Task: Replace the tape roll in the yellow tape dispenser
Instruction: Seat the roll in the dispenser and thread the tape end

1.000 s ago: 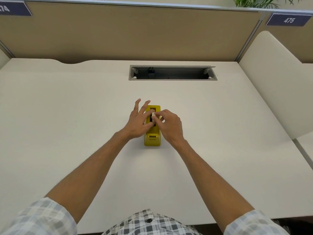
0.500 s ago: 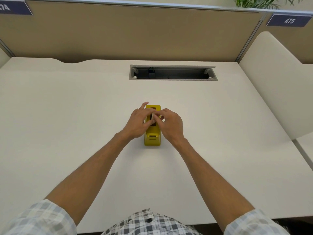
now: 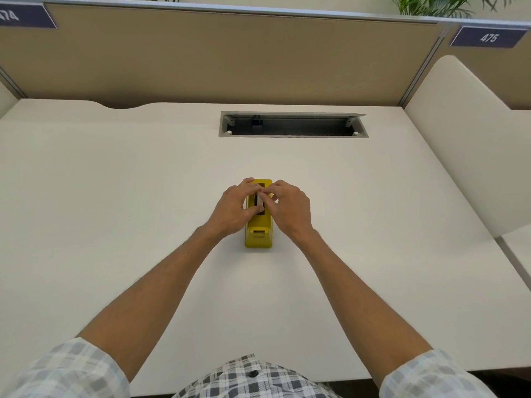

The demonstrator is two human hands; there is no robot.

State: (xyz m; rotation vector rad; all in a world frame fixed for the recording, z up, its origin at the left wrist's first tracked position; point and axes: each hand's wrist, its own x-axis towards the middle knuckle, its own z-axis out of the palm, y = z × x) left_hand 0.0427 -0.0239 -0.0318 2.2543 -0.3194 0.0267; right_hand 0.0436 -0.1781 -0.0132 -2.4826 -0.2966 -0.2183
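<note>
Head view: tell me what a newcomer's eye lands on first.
The yellow tape dispenser stands out at the middle of the pale desk, with the left hand and right hand closed in over its top, fingers on a small white tape roll. Behind it, an open cable slot is cut into the desk, below a tan partition.

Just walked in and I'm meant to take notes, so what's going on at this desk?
A person in a checked shirt is working on a yellow tape dispenser that stands on the pale desk. Both hands are over its top slot: the left hand curls around the left side, and the right hand pinches a small whitish tape roll at the slot. Whether the roll is seated cannot be told. Farther back, the desk's cable tray is open.
</note>
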